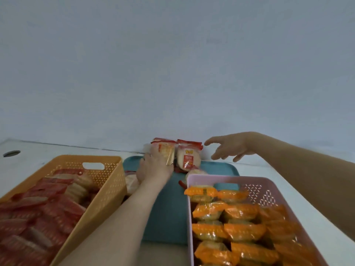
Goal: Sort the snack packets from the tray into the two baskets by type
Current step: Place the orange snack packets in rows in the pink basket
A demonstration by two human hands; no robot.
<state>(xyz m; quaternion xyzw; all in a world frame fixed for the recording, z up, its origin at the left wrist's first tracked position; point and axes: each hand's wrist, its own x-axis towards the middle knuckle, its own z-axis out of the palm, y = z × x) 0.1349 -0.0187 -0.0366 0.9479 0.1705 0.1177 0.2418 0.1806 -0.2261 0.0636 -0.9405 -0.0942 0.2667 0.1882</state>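
The left hand [153, 167] grips a red-and-white plastic snack packet [166, 150] at the far end of the teal plastic tray [167, 217]
Its fingers curl round this packet, upright beside a second red-and-white packet [188, 156]. The right hand [228, 148] hovers just right of that one, fingers spread and relaxed, holding nothing. The perforated orange plastic basket [107, 198] on the left holds red packets [48, 208]; the perforated pink plastic basket [189, 208] holds orange-wrapped packets [230, 227]

A plain pale wall [172, 64] backs the white table [25, 164] (round hole [11, 153] at left).
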